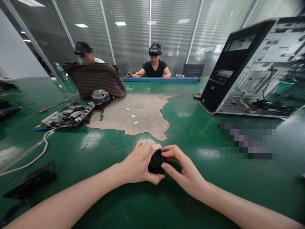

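A small black rounded part (156, 163), whose exact kind I cannot make out, is held between my two hands just above the green table (133, 206). My left hand (140, 162) wraps round its left side, thumb below and fingers above. On the other side, my right hand (183, 168) pinches its right rim between thumb and fingertips. Part of the black piece is hidden behind the fingers.
An open computer case (228, 70) stands at the right. To the left lie a circuit board (69, 114), a white cable (45, 140) and a black plastic bracket (35, 179). Beyond a torn tan patch (143, 111), two people sit across the table, one behind a brown cloth-covered object (95, 78).
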Demonstrator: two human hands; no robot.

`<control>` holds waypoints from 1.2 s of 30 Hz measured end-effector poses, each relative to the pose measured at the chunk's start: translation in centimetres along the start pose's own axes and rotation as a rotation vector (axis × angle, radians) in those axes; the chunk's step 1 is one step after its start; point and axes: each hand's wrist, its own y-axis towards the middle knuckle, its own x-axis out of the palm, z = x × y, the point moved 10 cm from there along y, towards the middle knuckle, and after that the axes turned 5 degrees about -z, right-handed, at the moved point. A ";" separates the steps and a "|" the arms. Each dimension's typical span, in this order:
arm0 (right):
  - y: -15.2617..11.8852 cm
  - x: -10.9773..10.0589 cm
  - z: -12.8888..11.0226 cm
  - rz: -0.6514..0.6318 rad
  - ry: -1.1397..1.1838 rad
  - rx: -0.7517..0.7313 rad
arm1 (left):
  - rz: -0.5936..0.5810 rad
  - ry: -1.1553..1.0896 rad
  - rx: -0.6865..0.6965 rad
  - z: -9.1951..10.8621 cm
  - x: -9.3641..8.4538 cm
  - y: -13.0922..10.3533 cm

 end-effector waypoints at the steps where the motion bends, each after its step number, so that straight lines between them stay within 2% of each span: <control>1: 0.0 0.1 0.3 -0.005 0.027 0.014 | -0.002 -0.002 0.000 0.0 0.0 0.0; 7: 0.1 0.8 1.3 -0.053 0.077 0.103 | -0.005 -0.007 0.003 0.1 0.0 0.0; 15: 0.0 0.0 -0.4 -0.002 -0.010 -0.027 | 0.010 -0.005 0.009 0.1 0.0 0.0; 19: 0.0 0.1 0.6 0.018 0.072 0.041 | 0.002 0.003 0.002 0.0 0.1 0.0; 23: 0.1 0.7 1.6 -0.035 0.129 0.121 | -0.003 -0.003 0.003 0.0 0.1 0.0; 26: 0.1 0.8 1.2 -0.065 0.121 0.098 | 0.009 -0.007 0.007 0.0 0.1 0.0; 31: 0.0 0.0 -0.4 -0.006 0.002 -0.023 | 0.020 -0.005 0.008 0.1 -0.1 -0.1; 36: 0.1 -0.1 0.5 0.028 0.079 0.044 | 0.008 -0.011 0.006 0.1 -0.1 0.0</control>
